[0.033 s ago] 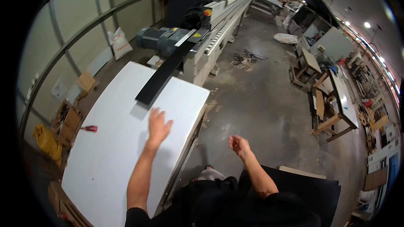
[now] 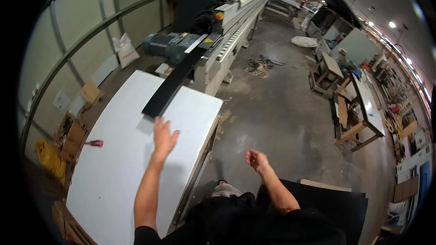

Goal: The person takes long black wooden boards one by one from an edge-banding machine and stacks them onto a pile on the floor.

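A long, narrow black panel (image 2: 170, 86) sticks out of the end of a long machine (image 2: 211, 70) and over a white table (image 2: 122, 172). My left hand (image 2: 164, 139) is at the panel's near end, fingers stretched out and thumb apart. Its fingertips meet the panel's edge in the picture; whether they press on it I cannot tell. My right hand (image 2: 258, 160) hangs over the grey floor right of the table, fingers loosely bent and nothing visible in it. A red-handled tool (image 2: 96, 143), perhaps a screwdriver, lies at the table's left edge.
A grey motor (image 2: 170, 45) juts from the machine's left side. Large black sheets (image 2: 327, 204) lie by my right elbow. Cables and scraps (image 2: 262, 65) are on the floor ahead. A wooden-legged workbench (image 2: 369, 109) stands right; cardboard boxes (image 2: 72, 147) and a yellow sack (image 2: 49, 158) lie left.
My left hand has come closer to the near end of the black panel, its fingertips now at the edge. The view has shifted slightly; my right hand has hardly moved.
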`<state>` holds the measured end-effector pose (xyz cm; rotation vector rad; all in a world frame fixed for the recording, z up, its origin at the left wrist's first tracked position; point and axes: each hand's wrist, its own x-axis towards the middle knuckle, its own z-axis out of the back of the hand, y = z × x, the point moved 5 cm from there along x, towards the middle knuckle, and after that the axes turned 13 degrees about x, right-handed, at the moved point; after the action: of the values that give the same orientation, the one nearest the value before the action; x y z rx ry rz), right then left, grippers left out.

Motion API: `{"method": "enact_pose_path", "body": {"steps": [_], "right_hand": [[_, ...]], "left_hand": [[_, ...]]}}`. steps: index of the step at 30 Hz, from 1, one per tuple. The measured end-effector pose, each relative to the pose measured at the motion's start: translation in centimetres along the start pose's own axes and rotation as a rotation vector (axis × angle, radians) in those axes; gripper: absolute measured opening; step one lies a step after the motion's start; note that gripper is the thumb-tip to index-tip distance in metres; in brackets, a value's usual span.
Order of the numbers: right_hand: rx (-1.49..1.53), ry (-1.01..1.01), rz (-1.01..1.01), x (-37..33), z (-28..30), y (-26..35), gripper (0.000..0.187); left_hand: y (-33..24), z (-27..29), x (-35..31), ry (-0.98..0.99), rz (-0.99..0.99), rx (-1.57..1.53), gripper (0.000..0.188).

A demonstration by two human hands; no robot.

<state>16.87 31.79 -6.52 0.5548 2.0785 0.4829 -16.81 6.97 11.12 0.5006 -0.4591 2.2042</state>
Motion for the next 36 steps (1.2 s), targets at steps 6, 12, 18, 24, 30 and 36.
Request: {"method": "enact_pose_path", "body": {"steps": [6, 12, 18, 24, 30, 36], "right_hand": [[0.036, -0.134, -0.026, -0.6, 6.3, -1.9, 0.021], [-0.022, -0.279, -0.072, -1.1, 10.8, -5.1, 0.021], [-0.116, -0.441, -0.218, -0.4, 19.1, -9.9, 0.016], [-0.167, -0.507, -0.201, -1.6, 17.9, -9.4, 0.012], [-0.24, -0.412, -0.167, -0.3, 12.9, -7.0, 0.013], [-0.34, -0.309, -0.183, 1.2, 9.9, -5.8, 0.014]], "left_hand": [[6.8, -1.2, 3.7, 0.371, 0.262, 0.206, 0.079], [7.5, -2.7, 4.2, 0.613, 0.327, 0.308, 0.098], [6.8, -3.7, 6.6, 0.624, 0.289, 0.292, 0.1], [6.1, -4.8, 9.1, 0.608, 0.244, 0.306, 0.103], [5.3, -6.7, 11.6, 0.607, 0.235, 0.321, 0.105], [5.7, -6.8, 12.1, 0.63, 0.26, 0.323, 0.107]]}}
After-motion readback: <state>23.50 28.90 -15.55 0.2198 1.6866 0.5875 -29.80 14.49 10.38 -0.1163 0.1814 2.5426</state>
